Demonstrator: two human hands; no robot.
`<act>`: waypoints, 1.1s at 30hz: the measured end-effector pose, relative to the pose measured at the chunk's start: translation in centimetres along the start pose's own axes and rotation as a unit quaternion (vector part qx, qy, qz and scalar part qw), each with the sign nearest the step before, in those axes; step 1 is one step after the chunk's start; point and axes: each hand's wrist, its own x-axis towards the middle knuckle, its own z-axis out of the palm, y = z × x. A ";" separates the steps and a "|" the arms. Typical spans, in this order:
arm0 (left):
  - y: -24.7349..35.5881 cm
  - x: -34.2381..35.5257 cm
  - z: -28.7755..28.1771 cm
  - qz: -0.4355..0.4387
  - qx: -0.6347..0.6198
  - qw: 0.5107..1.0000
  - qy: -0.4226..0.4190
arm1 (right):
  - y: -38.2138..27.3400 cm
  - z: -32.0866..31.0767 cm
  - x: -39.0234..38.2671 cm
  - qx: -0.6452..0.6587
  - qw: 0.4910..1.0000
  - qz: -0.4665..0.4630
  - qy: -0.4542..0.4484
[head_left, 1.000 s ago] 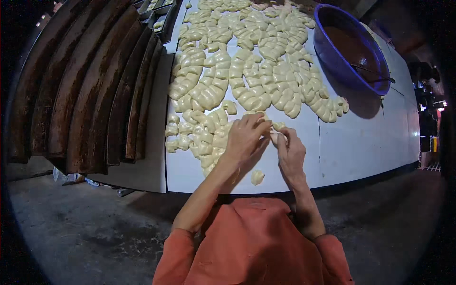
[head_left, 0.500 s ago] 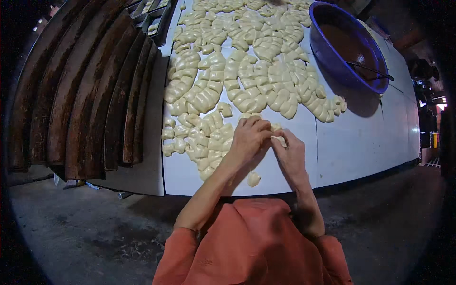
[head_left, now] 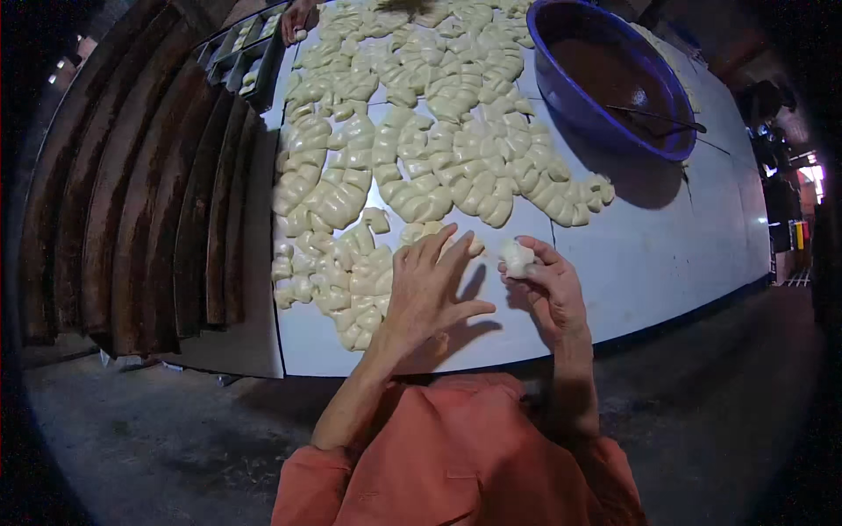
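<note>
Between the thumb and fingers of my right hand (head_left: pixel 554 285) is a small pale ball of dough (head_left: pixel 517 259), raised over the white tabletop (head_left: pixel 491 337). My left hand (head_left: pixel 430 285) hovers to its left with fingers spread and nothing in them. Just beyond my left fingertips lie a few dough pieces (head_left: pixel 421 233), partly hidden by that hand. A wide spread of glossy, cream-coloured dough pieces (head_left: pixel 417 167), pressed against each other in rows, covers the table from my left hand to the far end.
A purple tub (head_left: pixel 561 83) of brown filling, with a dark utensil (head_left: pixel 653 117) across it, stands at the far right. Long dark metal trays (head_left: pixel 132 202) are stacked at left. Behind them are small dark pans (head_left: pixel 241 61), beside another person's hand (head_left: pixel 296 19).
My hands have moved apart; the left has let go and spread its fingers, while the right keeps the dough ball. Another person's hand has appeared at the far left. The view has shifted slightly.
</note>
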 end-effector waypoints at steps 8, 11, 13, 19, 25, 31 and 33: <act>1.7 2.2 2.8 -0.206 -0.380 0.894 -0.116 | 0.4 -2.3 0.7 -0.229 0.972 -0.014 0.055; 1.9 2.1 5.0 -0.266 -0.405 0.862 -0.150 | 0.9 -3.0 1.2 -0.206 0.956 -0.192 0.079; 4.4 3.1 6.4 -0.199 -0.405 0.892 0.035 | -0.1 -4.2 1.0 -0.143 0.980 -0.125 0.066; 8.2 8.3 9.8 0.105 -0.382 0.907 0.145 | -5.3 -1.7 -0.5 0.153 0.983 -0.080 -0.064; 9.8 11.6 11.8 -0.003 -0.468 0.873 0.138 | -10.6 -4.7 4.6 0.096 0.985 -0.078 -0.118; 7.4 8.8 9.5 -0.190 -0.409 0.889 -0.071 | -24.1 -9.9 14.1 -0.337 0.907 -0.253 0.026; 7.0 8.1 8.0 -0.219 -0.398 0.889 -0.055 | -26.0 -12.2 18.2 -0.565 0.795 -0.212 0.060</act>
